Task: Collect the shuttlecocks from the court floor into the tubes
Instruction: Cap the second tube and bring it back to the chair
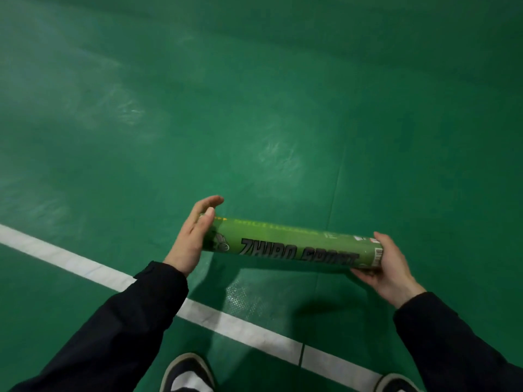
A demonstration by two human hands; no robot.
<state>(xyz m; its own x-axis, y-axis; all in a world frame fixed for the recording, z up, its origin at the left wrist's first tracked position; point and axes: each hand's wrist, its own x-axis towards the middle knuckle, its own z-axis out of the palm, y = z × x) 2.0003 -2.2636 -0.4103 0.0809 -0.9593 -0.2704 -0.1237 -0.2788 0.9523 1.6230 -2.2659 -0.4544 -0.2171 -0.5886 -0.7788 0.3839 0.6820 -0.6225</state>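
Tube (291,244) first: I have the green shuttlecock tube lying level in the air above the court floor (254,94), its printed side facing up at me. My right hand (387,267) is curled round the tube's right end, fingers underneath and thumb on top near the barcode. My left hand (195,236) is flat and open, palm pressed against the tube's left end, holding nothing. I cannot tell whether that end has a cap on it or is open, since the palm hides it. No shuttlecocks show anywhere near the tube. I judge the step is closing or steadying that end. To do it well I would keep the right grip firm, push straight along the tube's length, and keep it level above the white line (85,267) below the tube
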